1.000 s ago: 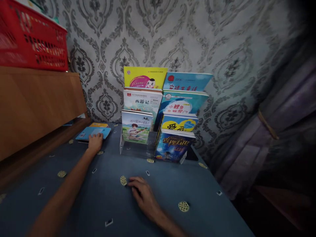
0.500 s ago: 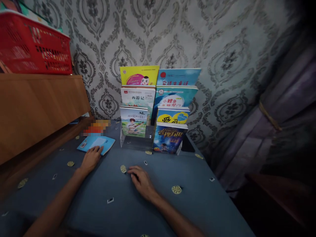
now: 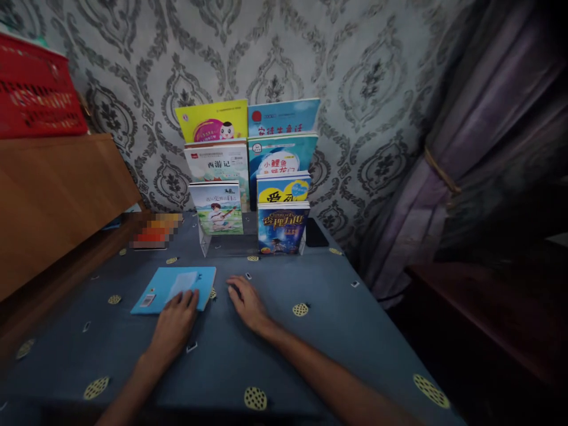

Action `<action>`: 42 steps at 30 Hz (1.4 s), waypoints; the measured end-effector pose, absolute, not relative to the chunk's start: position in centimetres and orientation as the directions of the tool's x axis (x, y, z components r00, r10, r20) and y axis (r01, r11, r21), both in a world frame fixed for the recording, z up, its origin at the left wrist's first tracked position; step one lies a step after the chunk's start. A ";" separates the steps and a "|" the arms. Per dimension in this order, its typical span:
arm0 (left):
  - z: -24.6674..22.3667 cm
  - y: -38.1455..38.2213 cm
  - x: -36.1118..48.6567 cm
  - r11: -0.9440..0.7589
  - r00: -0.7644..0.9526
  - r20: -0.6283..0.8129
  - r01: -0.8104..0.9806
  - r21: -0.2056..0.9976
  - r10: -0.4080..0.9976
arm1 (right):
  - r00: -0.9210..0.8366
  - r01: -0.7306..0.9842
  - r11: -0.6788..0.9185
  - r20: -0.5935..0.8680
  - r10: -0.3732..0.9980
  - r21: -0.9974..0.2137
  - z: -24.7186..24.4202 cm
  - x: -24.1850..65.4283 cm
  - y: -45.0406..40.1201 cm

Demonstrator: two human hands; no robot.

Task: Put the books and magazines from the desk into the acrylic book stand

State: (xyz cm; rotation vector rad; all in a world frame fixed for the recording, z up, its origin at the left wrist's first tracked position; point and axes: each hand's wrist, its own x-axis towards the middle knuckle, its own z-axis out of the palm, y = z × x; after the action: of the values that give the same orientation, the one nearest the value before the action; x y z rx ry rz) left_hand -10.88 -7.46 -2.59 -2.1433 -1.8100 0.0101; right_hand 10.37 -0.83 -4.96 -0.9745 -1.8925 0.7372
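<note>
A red basket (image 3: 44,97) tops a wooden cabinet (image 3: 57,195) at far left, near a pixelated orange-and-red item (image 3: 157,231) on the pineapple-print counter (image 3: 355,361). A person's left hand (image 3: 176,319) lies open, fingers extended over the near edge of a light-blue book (image 3: 166,284) resting flat, forward and left of a clear rack (image 3: 231,244) of upright books (image 3: 219,165). The right hand (image 3: 247,305), loosely curled and empty, rests just beside the blue book, with a dark flat object (image 3: 316,235) and a tied purple curtain (image 3: 412,219) farther right.
</note>
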 end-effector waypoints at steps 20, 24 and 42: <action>-2.0 -8.9 -10.5 -0.006 -0.002 0.250 1.000 0.030 0.968 | -0.313 0.526 0.485 0.371 0.874 -0.698 -4.5 19.0 -0.9; -2.9 -10.0 -10.7 -0.044 0.006 0.277 0.990 0.132 0.961 | -0.350 0.535 0.493 0.351 0.869 -0.686 -4.2 18.9 -1.1; -0.6 -8.0 2.9 -0.243 0.239 0.212 0.970 -0.005 0.948 | -0.416 0.765 0.499 0.279 0.865 -0.407 -0.1 23.4 -2.2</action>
State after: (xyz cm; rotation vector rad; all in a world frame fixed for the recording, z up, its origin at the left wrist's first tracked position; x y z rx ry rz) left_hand 2.89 -7.98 -0.65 -2.3626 -1.8426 -0.2495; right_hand 23.38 -2.23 -0.08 -1.3431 -2.2946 0.2991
